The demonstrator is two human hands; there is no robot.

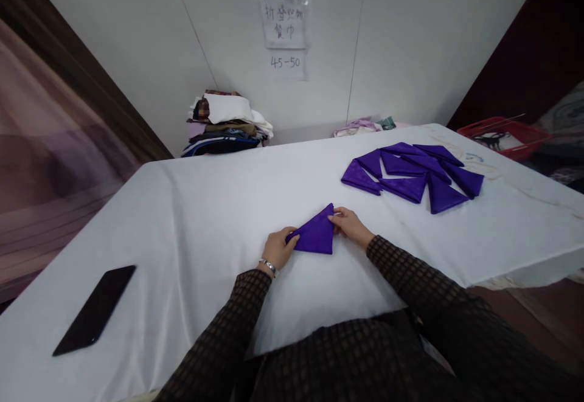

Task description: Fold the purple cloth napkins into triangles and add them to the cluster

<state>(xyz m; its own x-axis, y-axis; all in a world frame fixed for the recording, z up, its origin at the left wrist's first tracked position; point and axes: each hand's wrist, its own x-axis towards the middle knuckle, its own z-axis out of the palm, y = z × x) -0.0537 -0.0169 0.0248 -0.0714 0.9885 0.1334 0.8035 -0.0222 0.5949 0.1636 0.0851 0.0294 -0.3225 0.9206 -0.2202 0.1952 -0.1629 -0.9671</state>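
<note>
A purple cloth napkin [317,233], folded into a triangle-like shape, is between my two hands over the white tablecloth near the front edge. My left hand [277,247] pinches its left corner, thumb on top and fingers behind. On the other side, my right hand [350,225] grips the right edge near the upper corner between thumb and fingers. Further back to the right lie several folded purple napkins [401,188], spread in an overlapping group on the cloth.
A dark flat phone-like slab [97,309] lies at the left of the white-covered table [219,207]. Stacked clothes [228,123] stand by the back edge, with more fabric [360,127] to their right. A red basket [506,137] sits beyond the right edge. Paper signs [285,31] hang on the wall.
</note>
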